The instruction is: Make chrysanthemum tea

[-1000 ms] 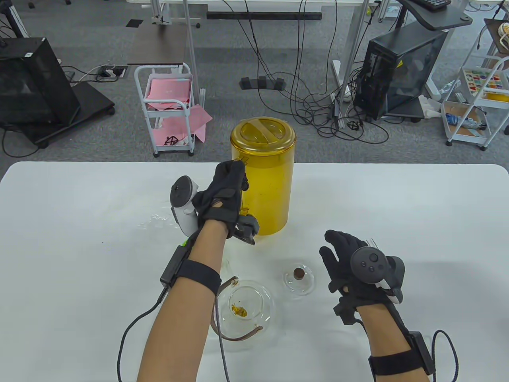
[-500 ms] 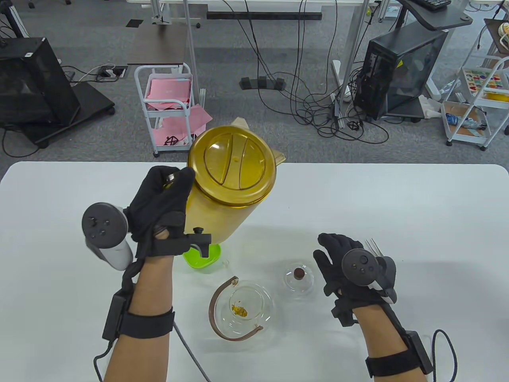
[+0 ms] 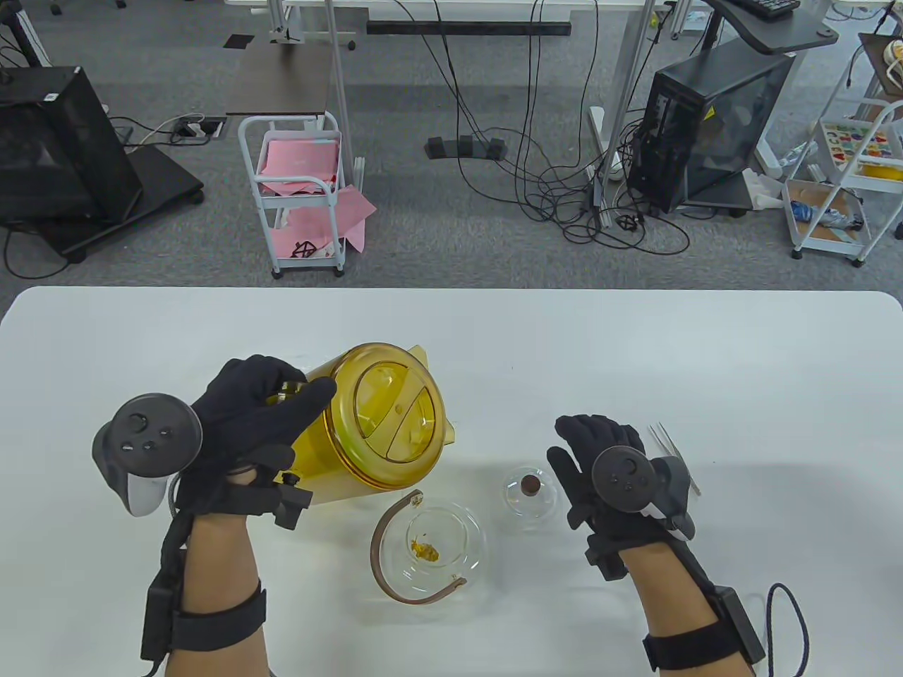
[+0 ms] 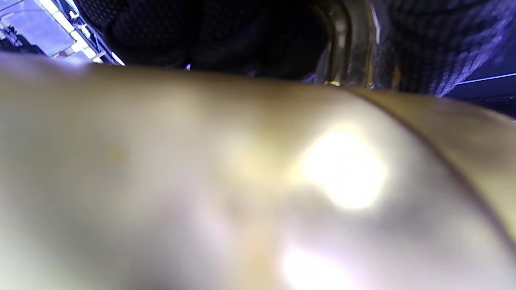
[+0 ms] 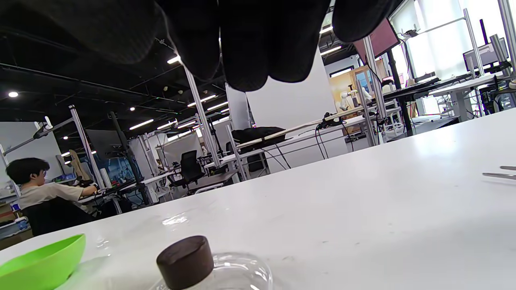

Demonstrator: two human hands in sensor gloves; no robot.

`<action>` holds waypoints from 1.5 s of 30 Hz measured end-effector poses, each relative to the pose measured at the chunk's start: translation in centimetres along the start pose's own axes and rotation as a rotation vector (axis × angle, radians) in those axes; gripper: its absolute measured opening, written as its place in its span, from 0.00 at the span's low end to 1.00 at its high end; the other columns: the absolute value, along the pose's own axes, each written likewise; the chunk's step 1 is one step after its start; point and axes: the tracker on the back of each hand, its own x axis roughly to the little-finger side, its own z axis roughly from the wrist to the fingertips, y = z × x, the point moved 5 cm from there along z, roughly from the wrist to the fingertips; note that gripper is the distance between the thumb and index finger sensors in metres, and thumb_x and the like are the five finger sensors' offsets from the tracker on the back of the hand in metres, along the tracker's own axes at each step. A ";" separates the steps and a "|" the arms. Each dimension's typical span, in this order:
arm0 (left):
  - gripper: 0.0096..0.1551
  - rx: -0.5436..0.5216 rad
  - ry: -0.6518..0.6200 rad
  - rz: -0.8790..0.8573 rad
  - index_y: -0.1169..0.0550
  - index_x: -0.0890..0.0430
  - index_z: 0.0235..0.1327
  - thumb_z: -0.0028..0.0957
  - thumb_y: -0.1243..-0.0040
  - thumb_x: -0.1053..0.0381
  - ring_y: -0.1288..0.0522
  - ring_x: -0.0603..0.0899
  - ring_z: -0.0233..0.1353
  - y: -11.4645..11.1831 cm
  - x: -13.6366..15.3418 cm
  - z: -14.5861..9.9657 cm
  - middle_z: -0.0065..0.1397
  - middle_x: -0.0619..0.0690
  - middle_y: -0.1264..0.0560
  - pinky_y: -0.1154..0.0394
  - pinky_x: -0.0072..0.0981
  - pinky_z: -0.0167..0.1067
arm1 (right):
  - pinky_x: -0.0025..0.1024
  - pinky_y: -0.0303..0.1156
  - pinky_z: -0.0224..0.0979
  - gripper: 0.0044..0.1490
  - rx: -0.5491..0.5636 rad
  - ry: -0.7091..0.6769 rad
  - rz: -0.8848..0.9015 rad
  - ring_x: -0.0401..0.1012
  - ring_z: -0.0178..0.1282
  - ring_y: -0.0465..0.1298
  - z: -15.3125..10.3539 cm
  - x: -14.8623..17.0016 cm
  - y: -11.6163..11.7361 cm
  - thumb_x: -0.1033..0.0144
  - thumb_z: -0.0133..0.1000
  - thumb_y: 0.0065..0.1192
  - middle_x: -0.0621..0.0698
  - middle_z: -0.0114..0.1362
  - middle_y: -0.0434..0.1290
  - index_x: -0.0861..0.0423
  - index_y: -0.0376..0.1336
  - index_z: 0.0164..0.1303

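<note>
The left hand (image 3: pixel 243 434) has swung the amber translucent plastic pitcher (image 3: pixel 370 427) down, tipped over the clear glass teapot (image 3: pixel 430 546) at lower centre: pouring looks imminent. Right hand (image 3: pixel 600 469) hovers relaxed, empty.

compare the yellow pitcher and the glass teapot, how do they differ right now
The yellow pitcher is amber-tinted plastic; the glass teapot is clear. The pitcher is much larger and taller than the low, round teapot. The pitcher is lifted and tipped toward the teapot, gripped by the left hand, while the teapot sits upright on the table, untouched. The pitcher's lid is on; the teapot is open, its lid beside it. Both are see-through.
</note>
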 end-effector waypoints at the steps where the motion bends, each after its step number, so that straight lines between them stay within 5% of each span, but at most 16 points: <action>1: 0.30 0.021 -0.011 0.010 0.12 0.51 0.34 0.51 0.28 0.22 0.21 0.64 0.48 0.0 -0.3 -0.1 0.39 0.52 0.15 0.39 0.73 0.70 | 0.66 0.55 0.80 0.37 -0.001 0.001 -0.006 0.56 0.84 0.66 0.0 0.0 0.0 0.41 0.62 0.54 0.52 0.81 0.64 0.47 0.61 0.80; 13: 0.31 0.163 -0.120 0.231 0.12 0.51 0.34 0.50 0.29 0.22 0.21 0.63 0.48 -1.4 -3.6 -1.2 0.40 0.52 0.14 0.39 0.74 0.72 | 0.66 0.55 0.79 0.37 0.032 -0.006 -0.002 0.56 0.83 0.66 -0.4 -0.6 -0.6 0.41 0.62 0.54 0.52 0.81 0.65 0.48 0.61 0.79; 28: 0.30 0.413 -0.122 0.257 0.12 0.51 0.35 0.51 0.30 0.22 0.21 0.64 0.49 -7.8 -1.4 -2.3 0.41 0.52 0.14 0.40 0.74 0.73 | 0.66 0.56 0.79 0.37 0.008 -0.050 -0.018 0.56 0.83 0.67 -0.5 -2.4 0.4 0.41 0.62 0.54 0.52 0.81 0.65 0.48 0.62 0.79; 45: 0.30 0.307 -0.204 0.397 0.11 0.51 0.34 0.48 0.28 0.22 0.21 0.63 0.49 -6.4 -4.0 -3.7 0.40 0.52 0.14 0.40 0.73 0.73 | 0.66 0.56 0.79 0.36 0.015 -0.050 -0.012 0.56 0.83 0.66 -0.4 -2.6 0.3 0.42 0.62 0.54 0.52 0.81 0.65 0.47 0.62 0.79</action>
